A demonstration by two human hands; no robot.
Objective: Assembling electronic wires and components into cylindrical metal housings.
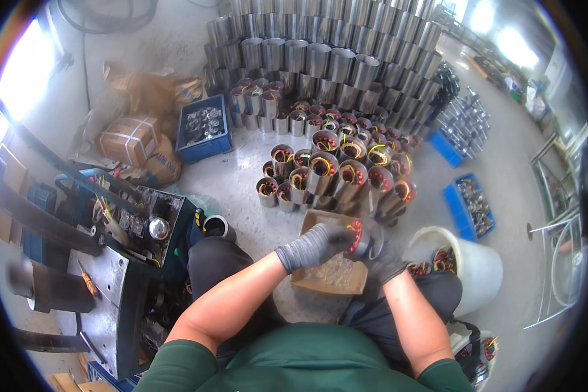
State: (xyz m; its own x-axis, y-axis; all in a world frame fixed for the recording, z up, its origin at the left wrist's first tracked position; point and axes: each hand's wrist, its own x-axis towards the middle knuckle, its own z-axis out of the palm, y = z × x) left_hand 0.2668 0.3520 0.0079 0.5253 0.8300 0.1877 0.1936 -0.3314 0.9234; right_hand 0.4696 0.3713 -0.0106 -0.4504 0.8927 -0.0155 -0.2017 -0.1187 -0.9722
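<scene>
Grey workshop floor (238,175) below stacked metal cylinders (319,57), left fingers (337,239) and right fingers (380,256) clamped around a red-ringed part (356,236)

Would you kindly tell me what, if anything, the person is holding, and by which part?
A metal motor part: the left hand holds it beside its red-dotted end, the right hand on its grey metal side. Exact finger placement is blurred.

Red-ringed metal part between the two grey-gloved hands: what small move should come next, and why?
Probably steady the red-ringed metal part before shifting it: the grey-gloved left hand and grey-gloved right hand are both at it, above the open brown cardboard box.
</scene>
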